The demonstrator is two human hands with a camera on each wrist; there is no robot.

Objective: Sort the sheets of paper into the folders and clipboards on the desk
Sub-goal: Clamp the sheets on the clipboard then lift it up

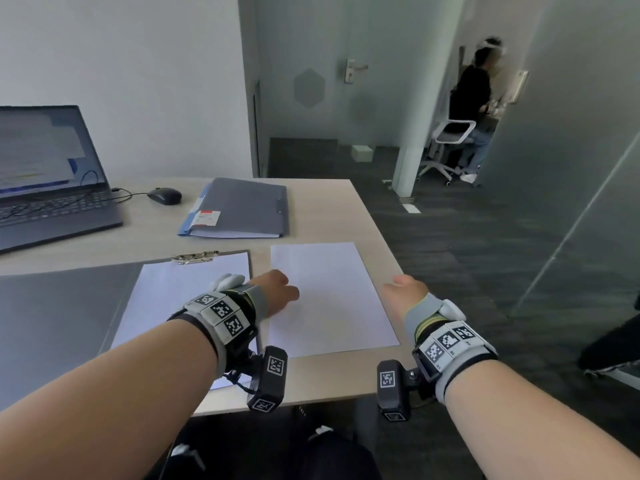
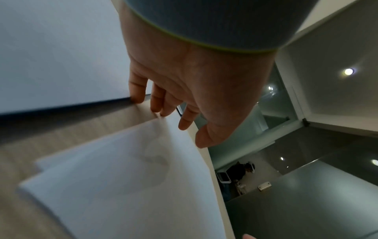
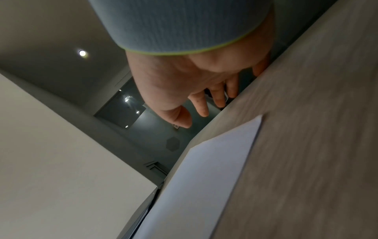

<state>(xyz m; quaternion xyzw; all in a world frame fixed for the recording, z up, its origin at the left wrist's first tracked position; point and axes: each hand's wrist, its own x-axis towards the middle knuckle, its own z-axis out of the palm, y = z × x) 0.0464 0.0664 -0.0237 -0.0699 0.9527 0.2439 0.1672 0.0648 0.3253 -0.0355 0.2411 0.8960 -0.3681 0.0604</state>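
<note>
A loose stack of white sheets lies on the desk's right part. My left hand rests at the stack's left edge; in the left wrist view its relaxed fingertips touch the corner of the sheets. My right hand hovers at the desk's right edge with straight fingers, holding nothing, beside the sheets. A clipboard with paper under its metal clip lies left of the stack, its grey cover folded open. A closed grey folder lies behind.
The light wooden desk ends just right of the stack. An open laptop and a black mouse sit at the back left. A blue folder edge shows under the grey one. A person sits far behind.
</note>
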